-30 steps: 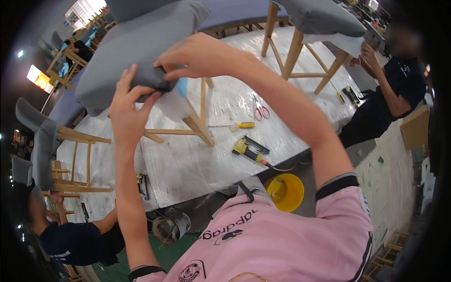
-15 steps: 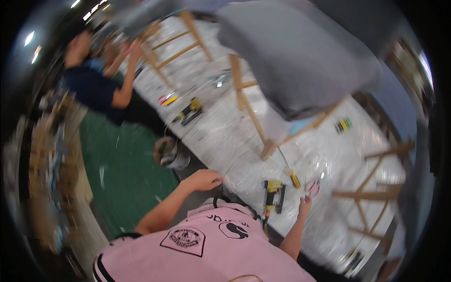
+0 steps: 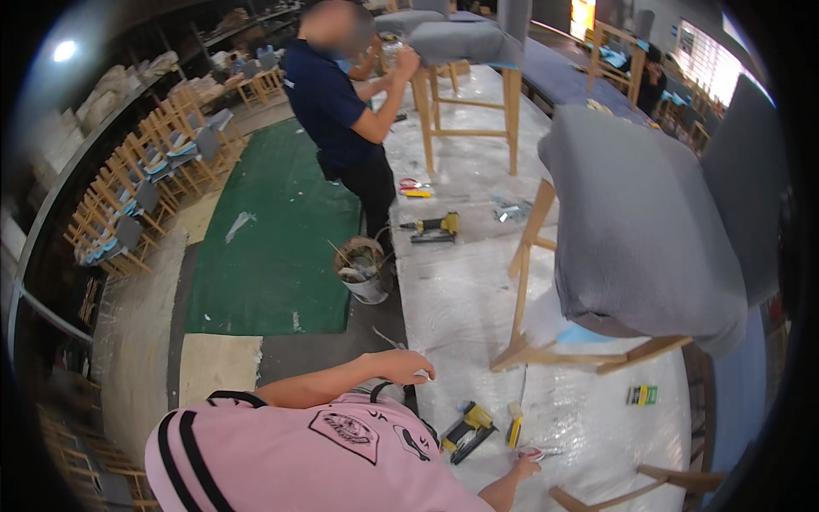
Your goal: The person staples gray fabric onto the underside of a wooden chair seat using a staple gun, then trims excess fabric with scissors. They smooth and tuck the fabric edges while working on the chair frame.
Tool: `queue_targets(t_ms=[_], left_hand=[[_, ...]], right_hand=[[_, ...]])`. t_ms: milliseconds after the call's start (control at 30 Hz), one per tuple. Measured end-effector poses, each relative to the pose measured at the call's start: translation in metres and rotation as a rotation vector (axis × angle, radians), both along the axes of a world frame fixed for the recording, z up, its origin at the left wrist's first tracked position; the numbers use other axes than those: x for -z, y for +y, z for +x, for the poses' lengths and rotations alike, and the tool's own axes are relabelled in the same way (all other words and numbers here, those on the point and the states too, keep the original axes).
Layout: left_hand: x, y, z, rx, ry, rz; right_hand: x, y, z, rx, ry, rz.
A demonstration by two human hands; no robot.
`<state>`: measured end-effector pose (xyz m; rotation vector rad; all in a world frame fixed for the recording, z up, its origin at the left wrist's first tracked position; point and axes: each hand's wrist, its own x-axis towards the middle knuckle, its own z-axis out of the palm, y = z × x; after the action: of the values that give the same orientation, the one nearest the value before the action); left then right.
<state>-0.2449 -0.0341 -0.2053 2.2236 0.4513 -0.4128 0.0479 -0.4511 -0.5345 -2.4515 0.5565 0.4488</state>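
My right hand (image 3: 523, 468) is at the near part of the plastic-covered table (image 3: 461, 316), its fingers closed on the handles of red-handled scissors (image 3: 533, 454). The blades lie close to the table top and point right. My left hand (image 3: 408, 367) hovers by the table's left edge with fingers curled in. A small pale spot shows at its fingertips; what it is I cannot make out. Between my hands lie a yellow-and-black staple gun (image 3: 469, 431) and a yellow-handled tool (image 3: 514, 427). Ahead on the right stands a grey upholstered chair (image 3: 640, 222) with wooden legs.
A co-worker in dark clothes (image 3: 333, 102) stands at the table's far left, handling another grey chair (image 3: 469, 43). A second staple gun (image 3: 437, 226) and other scissors (image 3: 414, 184) lie farther up. A bucket (image 3: 367, 277) stands beside the table. A green box (image 3: 641, 395) lies right.
My view has swung up and to the right, bringing more of the co-worker and the room into sight. My right hand stays at the scissors; my left stays near the table edge.
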Motion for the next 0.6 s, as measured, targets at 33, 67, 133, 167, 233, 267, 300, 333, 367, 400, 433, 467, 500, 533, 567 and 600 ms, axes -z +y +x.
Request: queue_targets(t_ms=[33, 67, 133, 167, 233, 267, 300, 333, 367, 400, 433, 467, 500, 533, 567, 600], left_hand=[[-0.001, 0.011, 0.002, -0.022, -0.017, 0.01], [-0.003, 0.023, 0.009, -0.044, -0.041, 0.017], [-0.003, 0.05, 0.032, -0.094, -0.142, 0.045], [-0.005, 0.069, 0.048, -0.124, -0.214, 0.061], [0.004, 0.116, 0.07, -0.213, -0.509, 0.053], [0.002, 0.142, 0.09, -0.285, -0.664, 0.103], [-0.01, 0.168, 0.122, -0.369, -0.781, 0.043], [-0.043, 0.191, 0.158, -0.376, -0.756, 0.161], [-0.069, 0.212, 0.192, -0.48, -0.806, -0.062], [-0.099, 0.231, 0.222, -0.51, -0.945, -0.029], [-0.125, 0.259, 0.255, -0.561, -0.971, -0.089], [-0.152, 0.274, 0.284, -0.524, -1.151, -0.064], [-0.172, 0.292, 0.311, -0.541, -1.225, -0.135], [-0.186, 0.311, 0.333, -0.566, -1.301, -0.199], [-0.201, 0.323, 0.358, -0.48, -1.225, -0.293], [-0.207, 0.334, 0.378, -0.404, -1.138, -0.382]], right_hand=[[0.005, 0.004, 0.0, 0.059, -0.065, 0.042], [0.013, 0.004, 0.005, 0.118, -0.136, 0.081], [0.001, 0.016, 0.012, 0.269, -0.174, 0.349], [-0.016, 0.015, 0.009, 0.354, -0.14, 0.575], [-0.082, 0.039, -0.018, 0.375, -0.14, 0.885], [-0.11, 0.052, -0.031, 0.332, -0.198, 0.97], [-0.136, 0.064, -0.045, 0.297, -0.265, 1.052], [-0.164, 0.073, -0.06, 0.203, -0.321, 1.067], [-0.191, 0.085, -0.075, 0.097, -0.368, 1.079], [-0.217, 0.097, -0.085, -0.012, -0.412, 1.086], [-0.242, 0.112, -0.091, -0.03, -0.469, 1.061], [-0.266, 0.126, -0.099, -0.035, -0.533, 1.024], [-0.296, 0.143, -0.106, -0.055, -0.585, 0.987], [-0.334, 0.165, -0.111, -0.054, -0.545, 0.974], [-0.331, 0.172, -0.106, -0.037, -0.714, 0.894], [-0.35, 0.193, -0.107, -0.004, -0.798, 0.888]])
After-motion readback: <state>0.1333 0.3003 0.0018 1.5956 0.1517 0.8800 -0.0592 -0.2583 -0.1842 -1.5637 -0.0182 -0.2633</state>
